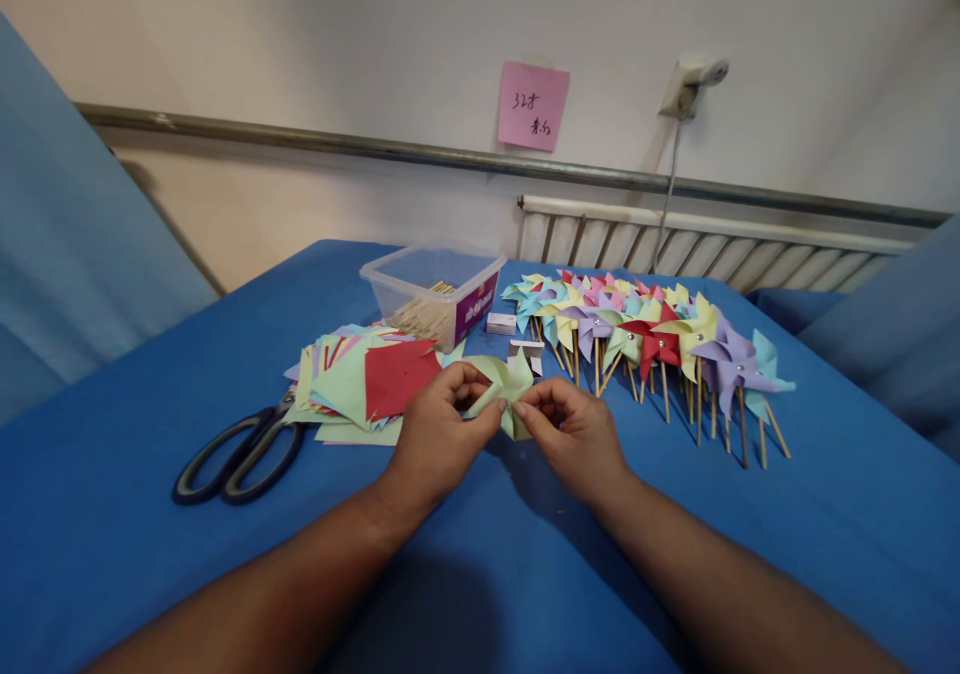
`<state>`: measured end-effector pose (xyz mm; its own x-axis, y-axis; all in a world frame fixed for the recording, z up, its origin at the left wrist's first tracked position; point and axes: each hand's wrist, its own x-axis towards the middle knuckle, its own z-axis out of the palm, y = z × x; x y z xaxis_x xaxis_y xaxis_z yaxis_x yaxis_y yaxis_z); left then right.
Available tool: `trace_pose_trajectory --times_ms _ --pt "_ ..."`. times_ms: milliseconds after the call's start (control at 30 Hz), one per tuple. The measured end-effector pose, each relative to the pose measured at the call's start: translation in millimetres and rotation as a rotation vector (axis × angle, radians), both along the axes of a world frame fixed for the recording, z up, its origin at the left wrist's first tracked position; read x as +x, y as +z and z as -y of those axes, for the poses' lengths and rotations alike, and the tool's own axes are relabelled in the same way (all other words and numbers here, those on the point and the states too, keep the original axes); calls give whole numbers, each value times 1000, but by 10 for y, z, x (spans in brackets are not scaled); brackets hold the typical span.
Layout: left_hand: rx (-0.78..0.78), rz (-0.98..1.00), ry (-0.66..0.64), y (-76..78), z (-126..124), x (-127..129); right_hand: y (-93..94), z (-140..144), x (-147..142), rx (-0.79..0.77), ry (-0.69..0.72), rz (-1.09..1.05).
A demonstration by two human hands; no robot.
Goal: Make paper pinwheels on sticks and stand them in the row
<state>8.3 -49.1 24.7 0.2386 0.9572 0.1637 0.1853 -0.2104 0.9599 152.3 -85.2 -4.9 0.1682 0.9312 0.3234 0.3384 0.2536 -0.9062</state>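
Observation:
A pale green paper pinwheel (510, 376), its corners folded in toward the centre, is held up between both my hands above the blue cloth. My left hand (442, 424) pinches it from the left, with the thumb near its middle. From the right, my right hand (574, 434) grips its edge between thumb and fingers. No stick shows on this pinwheel. Just behind it lies a small open box (526, 354), partly hidden. To the left, a stack of coloured paper sheets (337, 384) has a red square (401, 379) on top.
Black-handled scissors (240, 454) lie left, blades under the paper. A clear plastic tub (431, 284) holds wooden sticks; a small white box (501, 323) sits beside it. Many finished pinwheels (660, 344) on sticks lie at right. Behind are a radiator (712, 229) and a pink note (533, 106).

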Motion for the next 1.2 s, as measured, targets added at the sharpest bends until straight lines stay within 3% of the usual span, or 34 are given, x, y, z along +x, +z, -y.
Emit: trace_pose_trajectory --times_ms 433,567,667,900,1200 --pt "215 -184 43 -44 13 -34 -2 11 -11 12 -18 28" --pt "283 -229 72 -50 17 -31 6 7 -25 120 -58 42" --pt "287 -215 57 -50 22 -29 -27 -16 -37 150 -78 -18" --pt "252 -162 31 -62 16 -29 -64 -37 -106 84 21 -350" --pt "196 -94 13 -79 31 -17 -59 -29 -114 87 -9 -349"
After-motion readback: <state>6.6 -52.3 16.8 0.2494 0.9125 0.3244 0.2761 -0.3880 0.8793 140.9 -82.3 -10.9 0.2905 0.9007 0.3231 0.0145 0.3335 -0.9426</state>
